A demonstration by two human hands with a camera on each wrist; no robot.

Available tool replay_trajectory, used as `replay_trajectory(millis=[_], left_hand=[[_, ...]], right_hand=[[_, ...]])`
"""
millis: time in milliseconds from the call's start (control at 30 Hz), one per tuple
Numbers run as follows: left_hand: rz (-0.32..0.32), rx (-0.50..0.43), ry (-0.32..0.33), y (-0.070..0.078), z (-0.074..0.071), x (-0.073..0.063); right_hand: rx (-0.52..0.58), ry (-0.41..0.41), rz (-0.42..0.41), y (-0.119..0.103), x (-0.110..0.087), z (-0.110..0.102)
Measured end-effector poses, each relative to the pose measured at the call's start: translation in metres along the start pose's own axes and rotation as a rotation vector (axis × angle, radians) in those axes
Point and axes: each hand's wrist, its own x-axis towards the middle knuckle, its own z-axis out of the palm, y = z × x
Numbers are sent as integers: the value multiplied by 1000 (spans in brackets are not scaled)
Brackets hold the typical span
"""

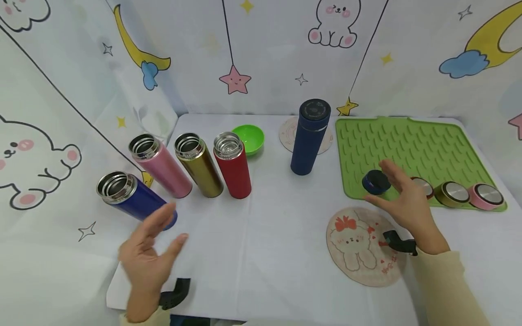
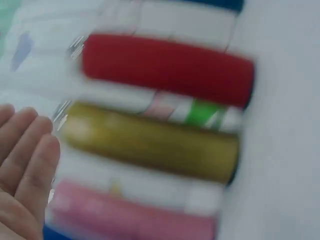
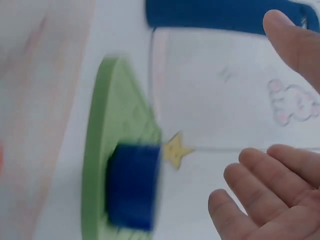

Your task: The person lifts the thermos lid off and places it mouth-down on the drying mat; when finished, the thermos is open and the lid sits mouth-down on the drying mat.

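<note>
My left hand (image 1: 147, 256) is raised with its fingers apart from the thumb and holds nothing. It overlaps the base of an uncapped blue thermos bottle (image 1: 136, 199) in the head view. Pink (image 1: 165, 170), gold (image 1: 201, 167) and red (image 1: 234, 172) thermos bottles stand beside that one, also without caps. My right hand (image 1: 409, 206), its thumb and fingers spread and holding nothing, is beside a dark blue bottle cap (image 1: 376, 182) on the green mat. In the right wrist view, the blue cap (image 3: 132, 186) sits below the spread fingers (image 3: 257, 187).
A capped dark blue thermos (image 1: 310, 140) stands near a round coaster (image 1: 287, 133) at the back. Red, gold (image 1: 451, 194) and pink (image 1: 486, 196) caps line the green mat's (image 1: 408, 149) front edge. A rabbit-print mat (image 1: 352, 253) lies nearer, and a green bowl (image 1: 250, 138) behind the red bottle.
</note>
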Motion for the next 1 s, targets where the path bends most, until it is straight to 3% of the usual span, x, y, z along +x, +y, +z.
replay_trajectory(millis=[100, 200, 300, 367, 533, 667, 767, 1000], left_hand=[[-82, 119, -261, -19, 29, -16], [-243, 226, -472, -31, 61, -27], [-385, 309, -630, -43, 94, -27], [-444, 324, -684, -54, 117, -21], [-512, 295, -693, -87, 173, 6], [-426, 456, -732, -105, 212, 28], [-392, 536, -713, -115, 232, 41], [-490, 381, -614, -139, 265, 51]], right_hand=[[44, 19, -58, -12, -8, 9], [90, 28, -110, -24, -15, 18], [144, 42, -158, -34, -20, 24], [196, 51, -176, -39, -22, 27], [318, 66, -200, -48, -26, 36], [367, 62, -222, -48, -29, 43], [389, 58, -221, -45, -29, 46], [451, 60, -220, -36, -27, 41]])
